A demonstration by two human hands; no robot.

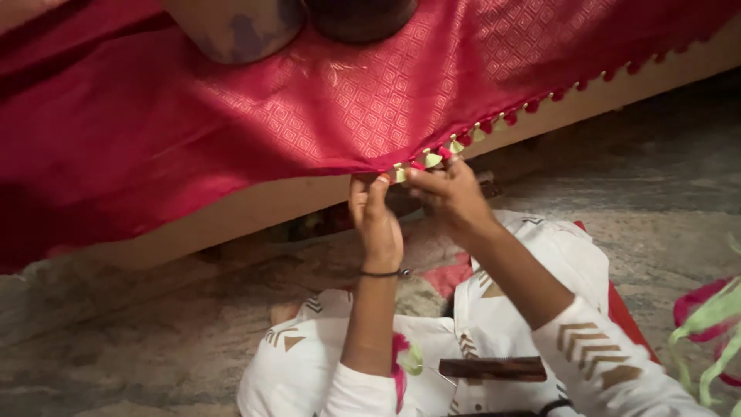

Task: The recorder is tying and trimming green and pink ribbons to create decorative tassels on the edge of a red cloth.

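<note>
Head view: left hand (376, 220) and right hand (446, 194) pinch the silky red cloth's (231, 131) hem. Small cone-shaped tassels (432, 159) edge it.

grey stone floor (656, 201), dark wooden stick (494, 368), loose threads (714, 316)

My hands meet at the cloth's (324, 100) tasselled edge (432, 158), left hand (377, 220) beside right hand (448, 197). The cloth hangs over a ledge (255, 205) before me; two vessels, I think, sit on it behind. A wooden stick (494, 368) lies on my lap.
</note>
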